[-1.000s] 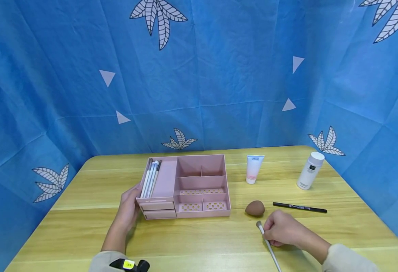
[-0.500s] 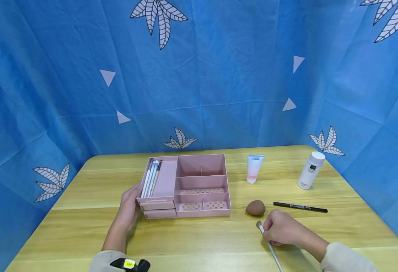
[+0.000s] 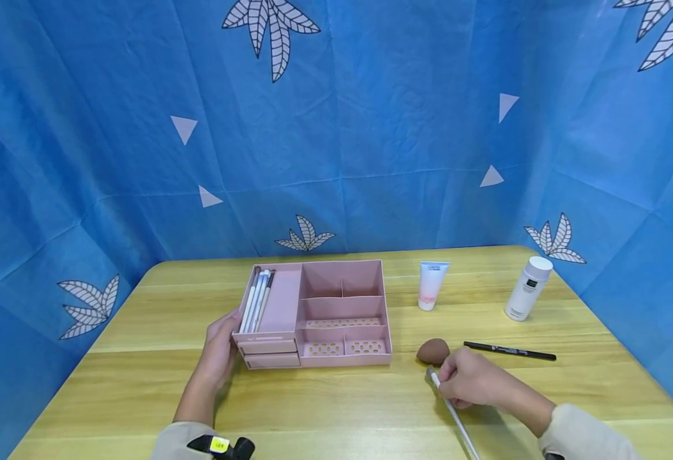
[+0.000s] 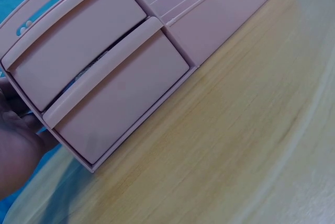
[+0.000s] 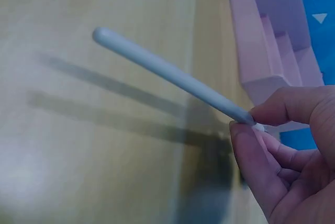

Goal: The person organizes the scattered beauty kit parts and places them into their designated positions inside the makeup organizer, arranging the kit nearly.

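My right hand [image 3: 471,380] pinches a makeup brush [image 3: 454,418] near its bristle end, between thumb and fingertips. In the right wrist view, the brush's pale handle [image 5: 167,74] is raised off the table, its shadows apart from it. The bristles point toward a brown makeup sponge [image 3: 433,351], just beyond them. My left hand [image 3: 218,348] rests against the left side of a pink makeup organizer [image 3: 283,300]. In the left wrist view its fingers lie along that side, partly hidden behind the organizer. Several brushes [image 3: 257,300] lie in the organizer's left slot.
A black pencil-shaped stick [image 3: 510,351] lies beyond my right hand. Farther back stand a small white and pink tube [image 3: 431,287] and a white bottle [image 3: 529,291]. The organizer has two front drawers [image 4: 120,93]. A blue curtain [image 3: 371,128] hangs behind the wooden table [image 3: 342,409].
The brush has come up off the table in my right hand and shifted slightly left, with its bristle end nearer the sponge. My left hand stays against the organizer.
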A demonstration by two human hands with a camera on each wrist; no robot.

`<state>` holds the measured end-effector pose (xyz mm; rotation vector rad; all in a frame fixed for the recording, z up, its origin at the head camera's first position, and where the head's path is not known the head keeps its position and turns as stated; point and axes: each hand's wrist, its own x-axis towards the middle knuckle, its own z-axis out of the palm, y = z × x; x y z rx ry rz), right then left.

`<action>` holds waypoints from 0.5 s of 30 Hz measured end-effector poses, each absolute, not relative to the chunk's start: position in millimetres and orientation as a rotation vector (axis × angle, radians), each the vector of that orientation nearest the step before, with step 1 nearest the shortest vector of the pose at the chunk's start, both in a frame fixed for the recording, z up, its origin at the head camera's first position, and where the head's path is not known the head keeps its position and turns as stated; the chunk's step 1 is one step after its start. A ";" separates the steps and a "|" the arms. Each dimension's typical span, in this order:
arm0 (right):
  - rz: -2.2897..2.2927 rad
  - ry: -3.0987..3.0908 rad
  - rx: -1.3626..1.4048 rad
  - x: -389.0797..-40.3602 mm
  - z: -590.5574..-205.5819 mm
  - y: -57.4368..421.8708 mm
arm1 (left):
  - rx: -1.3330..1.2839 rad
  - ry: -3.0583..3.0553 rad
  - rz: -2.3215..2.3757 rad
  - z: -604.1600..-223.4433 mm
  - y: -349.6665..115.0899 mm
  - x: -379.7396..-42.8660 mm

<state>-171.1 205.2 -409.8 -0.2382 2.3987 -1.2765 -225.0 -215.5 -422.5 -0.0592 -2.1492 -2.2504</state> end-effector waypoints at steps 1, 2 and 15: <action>-1.286 2.391 -0.242 -172.7 -407.7 203.9 | -0.065 -2.142 -2.252 -422.4 -215.3 -225.3; -1.294 2.390 -0.249 -174.6 -405.5 202.2 | -0.066 -2.135 -2.255 -422.3 -215.2 -225.4; -1.361 2.416 -0.300 -202.0 -368.0 175.8 | -0.073 -2.148 -2.246 -422.7 -215.6 -224.9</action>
